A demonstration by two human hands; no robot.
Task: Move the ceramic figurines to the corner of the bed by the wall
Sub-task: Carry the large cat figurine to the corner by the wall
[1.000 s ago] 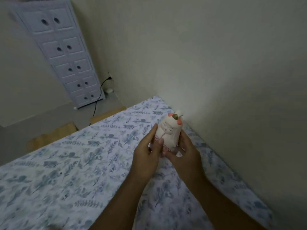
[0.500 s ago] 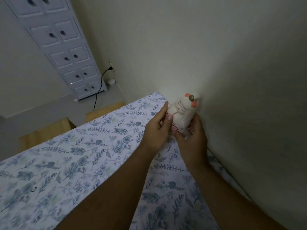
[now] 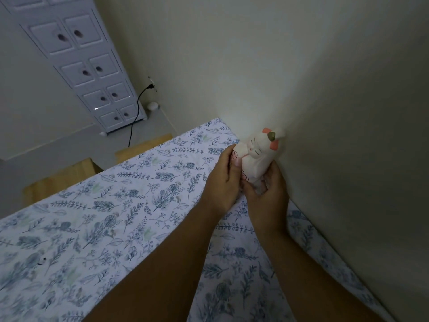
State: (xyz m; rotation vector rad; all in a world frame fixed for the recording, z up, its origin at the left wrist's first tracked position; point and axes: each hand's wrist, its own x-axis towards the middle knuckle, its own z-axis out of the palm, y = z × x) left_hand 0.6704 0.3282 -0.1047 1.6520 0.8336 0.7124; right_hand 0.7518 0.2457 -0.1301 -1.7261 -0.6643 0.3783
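A white ceramic figurine (image 3: 260, 154), a cat-like shape with orange ear patches and a small brown horn, is held tilted toward the wall over the bed (image 3: 139, 205) with its blue floral sheet. My left hand (image 3: 222, 182) grips its left side with thumb and fingers. My right hand (image 3: 267, 189) cups its base from below and the right. The figurine's head nearly touches the wall (image 3: 325, 112), close to the bed's far corner (image 3: 220, 124). Its base is hidden by my fingers.
A white chest of small drawers (image 3: 92, 70) stands on the floor beyond the bed. A black cable (image 3: 137, 112) runs from a wall socket down to the floor. Wooden bed-frame parts (image 3: 60, 177) show at the bed's far edge.
Both hands carried the figurine farther along the bed toward the wall and the corner. It now leans with its head close to the wall. The view has shifted forward.
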